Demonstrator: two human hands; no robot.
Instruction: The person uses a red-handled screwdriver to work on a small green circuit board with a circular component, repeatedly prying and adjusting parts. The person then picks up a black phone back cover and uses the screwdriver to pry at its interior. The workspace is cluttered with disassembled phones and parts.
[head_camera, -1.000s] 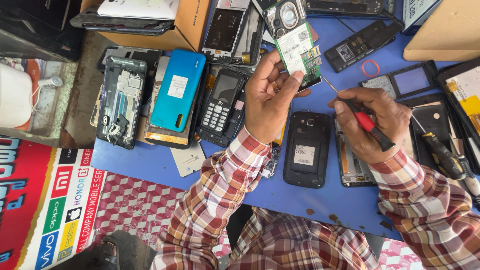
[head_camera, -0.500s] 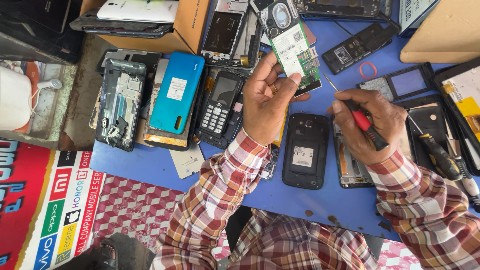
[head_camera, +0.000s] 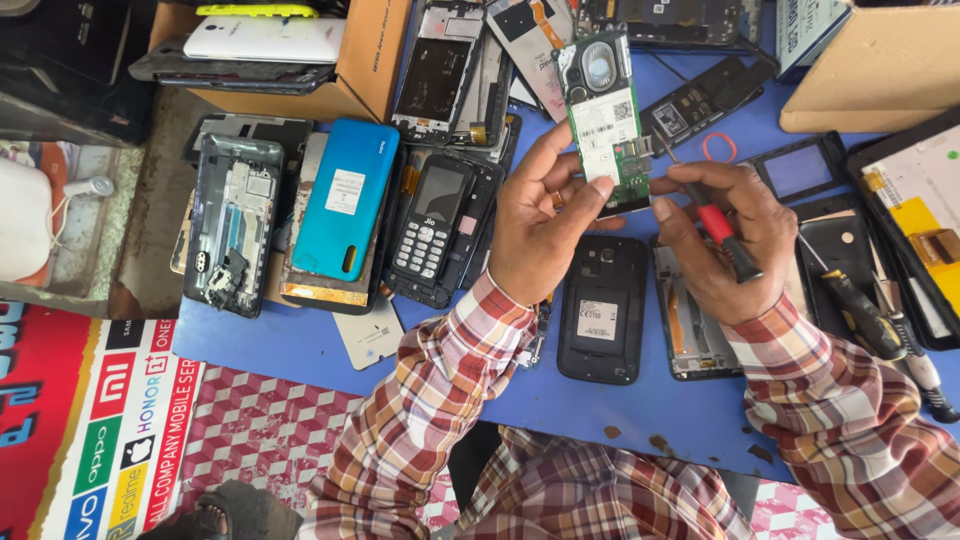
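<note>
Left hand: the left hand (head_camera: 540, 225) is closed round the lower end of a green rectangular phone circuit board (head_camera: 606, 120), thumb on its face and fingers behind, lifting it upright above the blue desk (head_camera: 560, 420), towards the far edge.
Right hand: the right hand (head_camera: 720, 240) is clenched on a red-and-black-handled screwdriver (head_camera: 722, 230), its thin metal tip meeting the board's right edge.
Below the hands: a black open-backed phone body (head_camera: 601, 310) lies flat on the desk, just under the raised board; a bare phone frame (head_camera: 692, 330) lies beside it on the right.
Left half of desk: a turquoise plastic phone back cover (head_camera: 345, 200), a black keypad phone (head_camera: 435, 235) and a dark stripped phone chassis (head_camera: 232, 225) lie side by side.
Far left corner: an open brown cardboard box (head_camera: 365, 60) holds a white phone (head_camera: 265, 40), a yellow-edged one above it and a dark slab beneath.
Far right corner: a second cardboard box (head_camera: 870, 70); contents out of sight.
Right edge: spare black-handled screwdrivers (head_camera: 870, 315) rest near a black tray (head_camera: 915, 215).
</note>
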